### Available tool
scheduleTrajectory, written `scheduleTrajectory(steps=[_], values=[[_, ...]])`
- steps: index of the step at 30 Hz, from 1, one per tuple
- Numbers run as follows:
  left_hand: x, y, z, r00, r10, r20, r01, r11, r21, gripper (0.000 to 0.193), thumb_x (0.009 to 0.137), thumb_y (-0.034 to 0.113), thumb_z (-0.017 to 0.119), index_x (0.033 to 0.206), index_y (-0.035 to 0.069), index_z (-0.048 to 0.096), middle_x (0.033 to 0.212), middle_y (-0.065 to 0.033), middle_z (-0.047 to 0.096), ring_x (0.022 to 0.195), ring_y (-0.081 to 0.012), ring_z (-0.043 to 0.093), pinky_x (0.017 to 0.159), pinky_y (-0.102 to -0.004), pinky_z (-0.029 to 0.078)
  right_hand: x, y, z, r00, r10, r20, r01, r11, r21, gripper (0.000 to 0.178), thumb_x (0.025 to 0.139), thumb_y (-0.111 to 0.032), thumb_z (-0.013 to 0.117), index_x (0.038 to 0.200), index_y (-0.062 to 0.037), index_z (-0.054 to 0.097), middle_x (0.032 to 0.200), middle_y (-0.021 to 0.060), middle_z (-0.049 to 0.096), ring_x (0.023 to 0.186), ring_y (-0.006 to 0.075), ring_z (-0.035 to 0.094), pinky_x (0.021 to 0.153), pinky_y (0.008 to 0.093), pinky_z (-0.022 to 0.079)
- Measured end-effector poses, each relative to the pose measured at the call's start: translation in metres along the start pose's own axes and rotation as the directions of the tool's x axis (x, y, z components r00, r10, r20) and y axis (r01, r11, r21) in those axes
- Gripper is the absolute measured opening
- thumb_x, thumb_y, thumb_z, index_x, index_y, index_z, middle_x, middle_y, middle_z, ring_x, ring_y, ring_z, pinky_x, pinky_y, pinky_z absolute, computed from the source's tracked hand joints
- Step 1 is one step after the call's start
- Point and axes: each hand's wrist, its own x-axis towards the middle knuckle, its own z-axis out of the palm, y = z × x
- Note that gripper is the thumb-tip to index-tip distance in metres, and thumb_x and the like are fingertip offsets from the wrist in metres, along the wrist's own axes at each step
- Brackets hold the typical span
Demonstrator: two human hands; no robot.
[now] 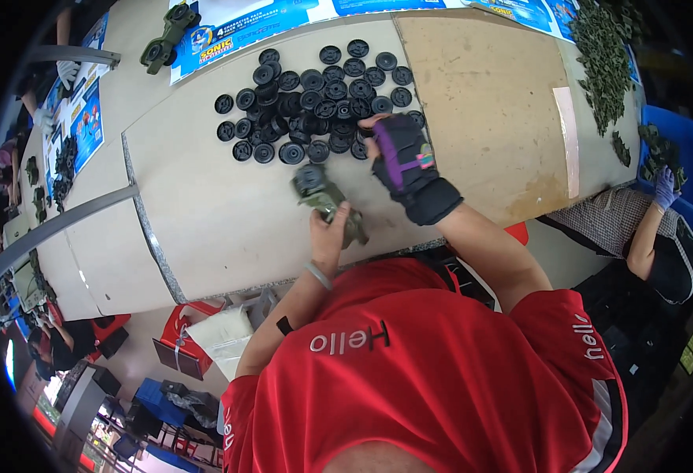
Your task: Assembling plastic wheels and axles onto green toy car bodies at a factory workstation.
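My left hand (329, 231), bare, holds a green toy vehicle (327, 197) above the near side of the table. A black wheel (309, 178) shows at the vehicle's far end. My right hand (403, 156), in a black and purple glove with bare fingertips, reaches to the right edge of a pile of black toy wheels (312, 99). Its thumb and forefinger are apart beside the wheels. Whether they touch one is hard to make out.
Brown cardboard (484, 102) covers the table to the right. Beyond it lie a heap of small green parts (601, 71) and a blue bin (681, 130), where a co-worker's gloved hand (665, 188) reaches. Another green vehicle (169, 38) stands far left. A metal bar (70, 225) crosses the left.
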Motion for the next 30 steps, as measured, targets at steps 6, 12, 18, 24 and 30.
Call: scheduleTrajectory(steps=[6, 12, 18, 24, 30], values=[[-0.021, 0.053, 0.002, 0.916, -0.311, 0.255, 0.402, 0.730, -0.552, 0.081, 0.095, 0.062, 0.073, 0.148, 0.006, 0.048, 0.144, -0.0125, 0.055, 0.125, -0.0255, 0.058, 0.103, -0.0448, 0.050, -0.027, 0.040, -0.024, 0.936, 0.037, 0.350, 0.132, 0.885, -0.447, 0.034, 0.076, -0.010, 0.079, 0.108, -0.0090, 0.069, 0.116, 0.0125, 0.071, 0.107, 0.0354, 0.067, 0.091, 0.0487, 0.054], [-0.040, 0.023, -0.045, 0.973, 0.009, -0.229, -0.021, 0.998, -0.052, 0.079, 0.085, 0.031, 0.085, 0.147, 0.001, 0.046, 0.142, -0.0203, 0.052, 0.133, -0.0359, 0.051, 0.110, -0.0498, 0.044, -0.022, 0.046, -0.034, 0.912, 0.059, 0.407, 0.097, 0.930, -0.353, 0.035, 0.077, -0.011, 0.081, 0.110, -0.0084, 0.068, 0.115, 0.0144, 0.069, 0.109, 0.0361, 0.066, 0.093, 0.0475, 0.054], [0.009, 0.112, -0.072, 0.733, 0.644, 0.219, -0.565, 0.397, 0.724, 0.085, 0.081, 0.020, 0.084, 0.155, 0.006, 0.044, 0.155, -0.0155, 0.046, 0.152, -0.0390, 0.034, 0.124, -0.0603, 0.027, -0.046, 0.030, -0.037, 0.932, 0.047, 0.360, -0.068, 0.997, 0.044, 0.038, 0.079, -0.009, 0.079, 0.115, -0.0063, 0.069, 0.113, 0.0180, 0.069, 0.106, 0.0406, 0.066, 0.091, 0.0503, 0.055], [0.012, 0.077, -0.069, 0.714, 0.605, 0.352, -0.589, 0.248, 0.769, 0.072, 0.080, 0.014, 0.081, 0.145, 0.005, 0.053, 0.151, -0.0150, 0.048, 0.152, -0.0360, 0.038, 0.123, -0.0611, 0.031, -0.067, 0.007, -0.041, 0.926, -0.041, 0.374, 0.037, 0.999, 0.018, 0.038, 0.079, -0.007, 0.078, 0.116, -0.0062, 0.069, 0.116, 0.0189, 0.068, 0.106, 0.0413, 0.065, 0.090, 0.0504, 0.054], [-0.045, 0.025, -0.068, 0.752, 0.651, 0.102, -0.512, 0.481, 0.711, 0.072, 0.074, 0.025, 0.089, 0.135, 0.006, 0.057, 0.149, -0.0164, 0.048, 0.147, -0.0403, 0.042, 0.115, -0.0521, 0.041, -0.083, -0.001, -0.050, 0.888, 0.094, 0.449, -0.134, 0.989, 0.058, 0.042, 0.081, -0.008, 0.079, 0.121, -0.0060, 0.067, 0.116, 0.0180, 0.068, 0.109, 0.0396, 0.064, 0.095, 0.0475, 0.053]])
